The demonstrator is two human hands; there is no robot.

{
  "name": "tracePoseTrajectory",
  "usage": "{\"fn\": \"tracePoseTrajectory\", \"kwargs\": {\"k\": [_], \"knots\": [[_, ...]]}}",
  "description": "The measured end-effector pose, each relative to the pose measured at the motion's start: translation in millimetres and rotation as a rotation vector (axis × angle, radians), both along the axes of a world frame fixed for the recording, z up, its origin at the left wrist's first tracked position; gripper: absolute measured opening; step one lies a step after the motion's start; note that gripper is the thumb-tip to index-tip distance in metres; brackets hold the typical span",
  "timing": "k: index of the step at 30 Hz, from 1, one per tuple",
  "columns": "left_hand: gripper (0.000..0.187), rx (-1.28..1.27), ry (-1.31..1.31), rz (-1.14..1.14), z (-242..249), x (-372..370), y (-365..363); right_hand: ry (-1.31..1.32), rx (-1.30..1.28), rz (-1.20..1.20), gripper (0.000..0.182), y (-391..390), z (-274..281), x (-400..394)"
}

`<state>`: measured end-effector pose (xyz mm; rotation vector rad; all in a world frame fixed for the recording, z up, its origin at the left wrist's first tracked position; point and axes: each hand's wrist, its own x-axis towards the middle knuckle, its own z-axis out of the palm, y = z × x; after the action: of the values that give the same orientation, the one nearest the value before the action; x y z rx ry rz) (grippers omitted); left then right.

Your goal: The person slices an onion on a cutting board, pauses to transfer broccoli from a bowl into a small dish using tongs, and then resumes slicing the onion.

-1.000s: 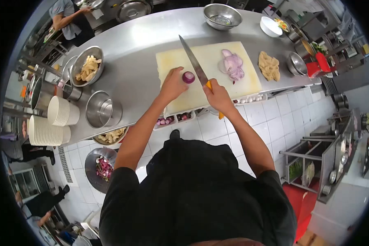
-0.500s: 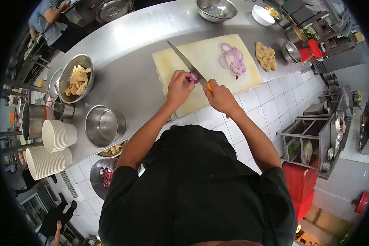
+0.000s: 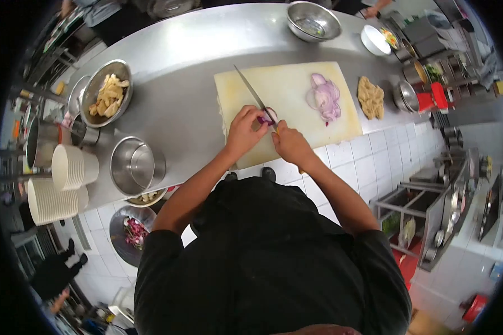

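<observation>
A red onion piece point(image 3: 270, 115), its pale cut face showing, rests on the white cutting board point(image 3: 285, 84). My left hand point(image 3: 246, 133) is closed on it with bent fingers. In my right hand point(image 3: 294, 146), the yellow handle of a kitchen knife point(image 3: 250, 88) is gripped. The blade points away to the upper left and lies against the onion piece beside my left fingertips. A loose pile of onion slices point(image 3: 325, 99) is on the board's right half. Past the board's right edge lies a crumpled tan cloth point(image 3: 370, 98).
On the steel counter point(image 3: 179, 84) stand a bowl of pale chunks point(image 3: 117, 78), a steel pot point(image 3: 131, 164) and stacked white containers point(image 3: 58, 200). A steel bowl point(image 3: 314, 21) and a white bowl point(image 3: 375, 40) are at the back. Below left, a bowl point(image 3: 133, 237) holds onion scraps.
The view has shifted slightly, so the board appears farther right and lower. The knife has tilted steeper and the onion's cut face shows more. Another person's hand has appeared at the back right.
</observation>
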<state>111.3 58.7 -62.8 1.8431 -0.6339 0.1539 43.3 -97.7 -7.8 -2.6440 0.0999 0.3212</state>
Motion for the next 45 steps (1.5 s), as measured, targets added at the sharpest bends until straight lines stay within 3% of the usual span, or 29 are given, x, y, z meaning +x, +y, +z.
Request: {"fn": "tracePoseTrajectory", "kwargs": {"k": [5, 8, 10, 14, 18, 21, 24, 27, 30, 31, 34, 40, 43, 45], "knots": [[0.047, 0.156, -0.019, 0.011, 7.7, -8.4, -5.0, -0.041, 0.124, 0.038, 0.026, -8.5, -9.9, 0.4], [0.047, 0.157, -0.088, 0.120, 6.0, -13.9, -18.9, -0.088, 0.199, 0.089, 0.027, -24.4, -15.4, 3.9], [0.046, 0.059, 0.054, 0.179, 8.2, -22.2, -25.2, -0.075, 0.230, 0.097, 0.029, -37.0, -18.5, 12.3], [0.045, 0.068, 0.026, 0.345, 10.9, -13.6, -22.3, 0.183, 0.582, -0.024, 0.032, -53.5, -0.5, 13.7], [0.047, 0.468, -0.297, 0.425, 18.4, 29.0, -3.9, 0.209, 0.752, -0.105, 0.030, -71.0, 11.0, 12.7], [0.050, 0.694, -0.282, 0.287, 19.9, 48.2, -2.4, 0.191, 0.864, -0.174, 0.027, -92.6, 11.2, 13.5], [0.051, 0.834, -0.391, 0.329, 42.5, 34.8, -27.2, 0.133, 0.930, -0.292, 0.025, -120.1, 17.9, 3.9], [0.051, 0.587, -0.160, 0.166, 40.2, 24.0, -56.9, 0.107, 0.941, -0.399, 0.022, -145.7, 16.8, -7.6], [0.051, 0.525, 0.051, 0.062, 38.9, 11.0, -83.6, 0.104, 0.946, -0.466, 0.022, -161.8, 16.1, -18.9], [0.046, 0.519, -0.014, 0.047, 29.3, 12.6, -87.9, 0.103, 0.936, -0.474, 0.021, -163.8, 18.1, -23.1], [0.035, 0.532, 0.169, -0.016, 32.3, 11.9, -93.7, 0.164, 0.920, -0.483, 0.021, -158.4, 21.8, -35.8], [0.025, 0.497, -0.307, -0.044, 27.5, -5.3, -48.2, 0.244, 0.853, -0.347, 0.028, -134.8, 3.3, -58.5], [0.022, 0.419, -0.412, -0.101, 28.0, -17.2, -25.7, 0.302, 0.852, -0.293, 0.028, -115.5, 1.0, -60.2], [0.024, 0.394, -0.344, -0.046, 31.8, -31.1, -15.3, 0.294, 0.851, -0.262, 0.026, -108.1, -6.5, -60.5]]}}
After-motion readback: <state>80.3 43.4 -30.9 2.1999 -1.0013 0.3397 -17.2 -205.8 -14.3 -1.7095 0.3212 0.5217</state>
